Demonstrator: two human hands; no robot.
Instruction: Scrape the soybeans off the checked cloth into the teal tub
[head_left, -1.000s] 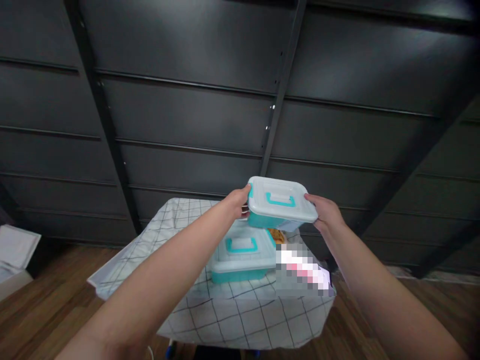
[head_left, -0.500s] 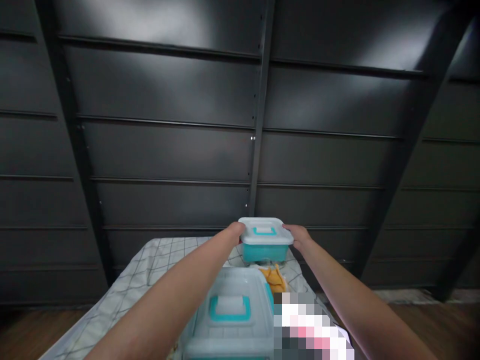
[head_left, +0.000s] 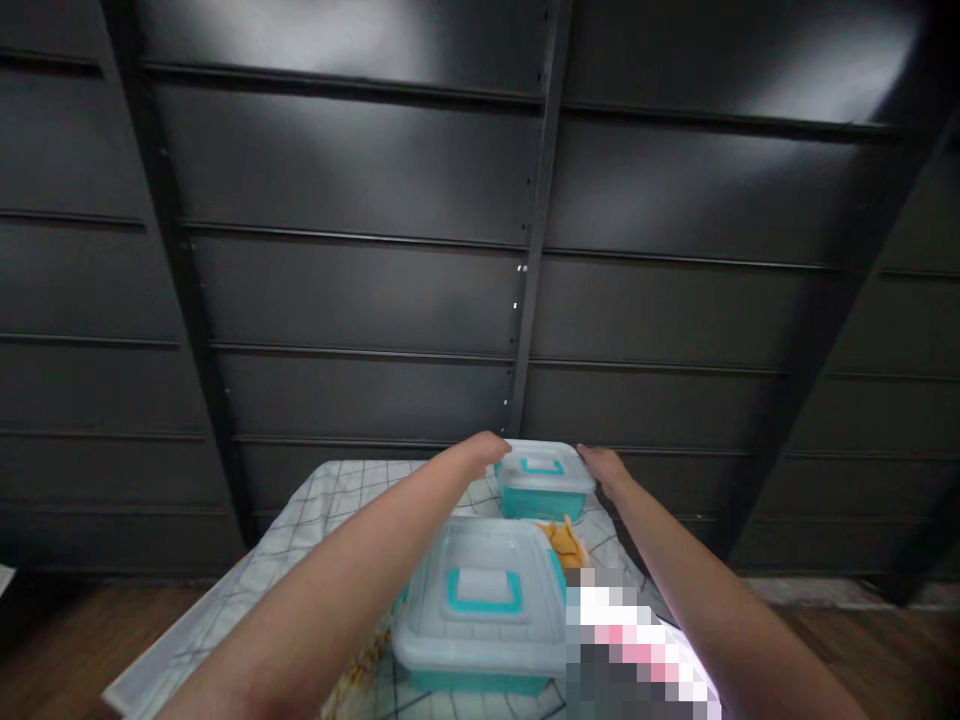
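Observation:
A teal storage box with a whitish lid and a teal-edged handle sits at the far end of the cloth-covered table. My left hand is at the lid's left corner, thumb along the rim, other fingers mostly hidden. On the opposite side, my right hand grips the lid's right edge. Nearer to me stands a larger storage box of the same kind, lid on, below and between my forearms. A crumpled orange-yellow thing lies between the two boxes, toward the right.
A white checked cloth covers the table. Behind it rises a dark panelled metal wall. A pixelated patch hides something at the table's right front. Small brownish bits lie left of the larger box.
The view has shifted, so everything sits slightly farther right. The far box has come down a little toward the cloth, with both my hands still at its sides.

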